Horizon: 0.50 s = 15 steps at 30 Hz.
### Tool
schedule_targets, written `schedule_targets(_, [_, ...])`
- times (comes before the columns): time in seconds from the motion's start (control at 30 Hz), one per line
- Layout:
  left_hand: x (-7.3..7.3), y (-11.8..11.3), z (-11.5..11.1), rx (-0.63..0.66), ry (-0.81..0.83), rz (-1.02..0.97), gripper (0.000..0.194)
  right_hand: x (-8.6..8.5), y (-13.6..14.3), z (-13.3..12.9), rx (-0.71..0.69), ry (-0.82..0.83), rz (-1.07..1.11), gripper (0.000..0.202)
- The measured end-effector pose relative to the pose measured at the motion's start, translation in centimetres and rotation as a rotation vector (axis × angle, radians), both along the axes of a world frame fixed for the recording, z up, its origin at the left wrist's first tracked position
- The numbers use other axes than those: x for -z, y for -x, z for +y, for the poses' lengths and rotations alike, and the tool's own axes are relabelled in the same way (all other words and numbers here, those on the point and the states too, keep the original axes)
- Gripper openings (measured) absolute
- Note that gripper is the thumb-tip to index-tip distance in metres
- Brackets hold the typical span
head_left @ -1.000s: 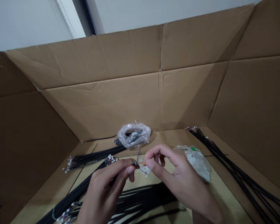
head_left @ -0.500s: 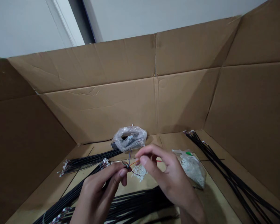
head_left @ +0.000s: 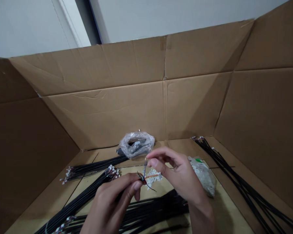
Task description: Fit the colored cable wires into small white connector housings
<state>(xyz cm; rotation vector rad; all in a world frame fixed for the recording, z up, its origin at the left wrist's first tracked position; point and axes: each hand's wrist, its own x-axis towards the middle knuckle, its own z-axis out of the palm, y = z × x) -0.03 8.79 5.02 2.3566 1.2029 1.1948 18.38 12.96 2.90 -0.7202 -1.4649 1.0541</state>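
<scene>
My left hand (head_left: 119,198) is closed in a pinch on the end of a black cable, most of which my fingers hide. Thin coloured wires (head_left: 145,170) fan out from it: a bluish pair points up, dark ones stick out to the sides. Orange and red wires (head_left: 151,176) run right to what looks like a white connector housing (head_left: 159,175). My right hand (head_left: 172,170) has thumb and index finger close together at the tip of the bluish wires. Behind the wires lies a pile of small white housings (head_left: 151,183), partly hidden.
Bundles of black cables with white connectors lie left (head_left: 88,191), behind (head_left: 97,165), in front (head_left: 151,211) and right (head_left: 231,182). A clear plastic bag (head_left: 136,143) sits at the back, another bag of white parts (head_left: 203,178) at right. Cardboard walls (head_left: 127,113) enclose the space.
Both hands and the cable have shifted slightly right. My right fingers have left the orange wire, where a white piece now shows, and moved to the upright bluish wires.
</scene>
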Motion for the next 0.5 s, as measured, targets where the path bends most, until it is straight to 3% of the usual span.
schedule_targets(0.3, [0.5, 0.3, -0.4, -0.092, 0.002, -0.05, 0.032, -0.4, -0.3, -0.1, -0.051, 0.028, 0.019, 0.014])
schedule_targets(0.5, [1.3, 0.3, 0.1, -0.203, -0.049, -0.103, 0.021, -0.1, 0.5, -0.8, -0.153, 0.077, 0.002, 0.016])
